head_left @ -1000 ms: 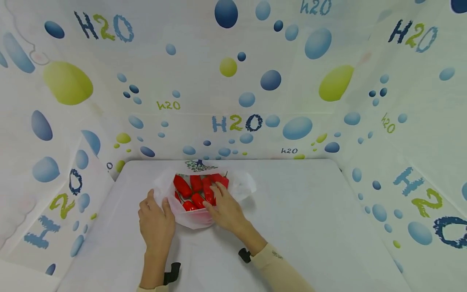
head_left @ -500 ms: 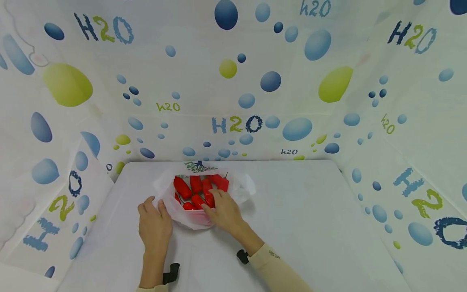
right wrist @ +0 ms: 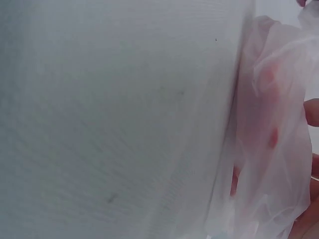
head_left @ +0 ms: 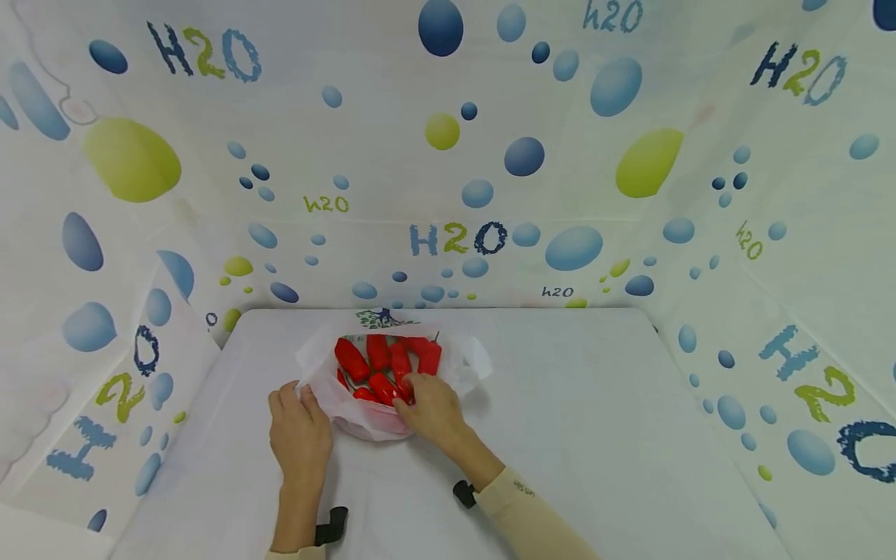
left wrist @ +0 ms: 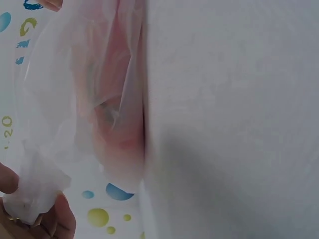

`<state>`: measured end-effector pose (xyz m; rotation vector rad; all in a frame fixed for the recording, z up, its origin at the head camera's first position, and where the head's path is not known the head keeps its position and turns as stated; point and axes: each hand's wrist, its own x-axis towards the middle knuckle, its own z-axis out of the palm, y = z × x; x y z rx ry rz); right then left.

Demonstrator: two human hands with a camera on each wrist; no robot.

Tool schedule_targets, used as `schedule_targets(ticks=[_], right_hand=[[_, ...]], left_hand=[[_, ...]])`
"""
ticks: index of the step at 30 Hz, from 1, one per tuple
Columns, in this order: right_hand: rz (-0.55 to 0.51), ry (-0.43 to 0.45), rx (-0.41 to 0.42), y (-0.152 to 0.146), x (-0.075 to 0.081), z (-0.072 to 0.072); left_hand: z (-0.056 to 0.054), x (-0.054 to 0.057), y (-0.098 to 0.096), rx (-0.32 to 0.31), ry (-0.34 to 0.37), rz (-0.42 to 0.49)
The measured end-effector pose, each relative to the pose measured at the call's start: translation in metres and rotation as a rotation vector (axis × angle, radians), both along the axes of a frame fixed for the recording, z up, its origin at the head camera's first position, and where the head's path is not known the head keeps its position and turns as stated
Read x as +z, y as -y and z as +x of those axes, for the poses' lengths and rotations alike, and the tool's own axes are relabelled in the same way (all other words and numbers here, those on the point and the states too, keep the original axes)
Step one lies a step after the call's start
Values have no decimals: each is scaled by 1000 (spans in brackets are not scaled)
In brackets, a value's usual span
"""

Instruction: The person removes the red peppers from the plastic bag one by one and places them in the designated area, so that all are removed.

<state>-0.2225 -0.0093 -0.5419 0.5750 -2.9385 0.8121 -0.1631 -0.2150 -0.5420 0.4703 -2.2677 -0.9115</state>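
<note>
A thin white plastic bag [head_left: 371, 424] with a tree print lies on the table, its mouth spread open toward me. Several red peppers [head_left: 351, 359] with green stems show inside it. My left hand [head_left: 301, 439] is at the bag's left corner; in the left wrist view its thumb and fingers [left wrist: 62, 214] pinch a gathered bit of the plastic. At the near right of the mouth, my right hand [head_left: 430, 408] pinches the bag's rim close to the peppers. The right wrist view shows its fingers [right wrist: 313, 112] behind the translucent bag [right wrist: 271, 129], partly hidden.
The bag sits near the far middle of a white table [head_left: 595, 435]. White walls [head_left: 378, 140] with blue and green drops and H2O lettering enclose the back and both sides. The bag's loose right corner [head_left: 476, 362] spreads over the tabletop.
My right hand has drawn back from over the peppers to the near rim, uncovering more peppers. My left hand has shifted slightly toward me along the bag's left edge.
</note>
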Motion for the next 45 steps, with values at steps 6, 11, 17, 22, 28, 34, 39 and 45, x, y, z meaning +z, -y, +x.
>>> schedule_targets(ticks=[6,11,17,22,28,34,39,45], right_hand=[[-18,2,-17,0,-4,0],[-3,26,-28,2,-8,0],[5,61,-31,5,-12,0],[46,59,-39,9,-12,0],[92,41,-39,11,-11,2],[124,23,-46,12,-5,7],[150,22,-63,11,-3,10],[83,47,-96,9,-4,10]], left_hand=[[-2,-6,-2,-3,-70,13],[0,-9,-4,-18,-109,37],[2,-12,-4,-13,-107,54],[3,-13,-4,-9,-120,57],[4,-13,-5,-15,-139,70],[5,-12,-6,-9,-132,69],[6,-12,-7,-8,-125,83],[7,-12,-8,-13,-116,97]])
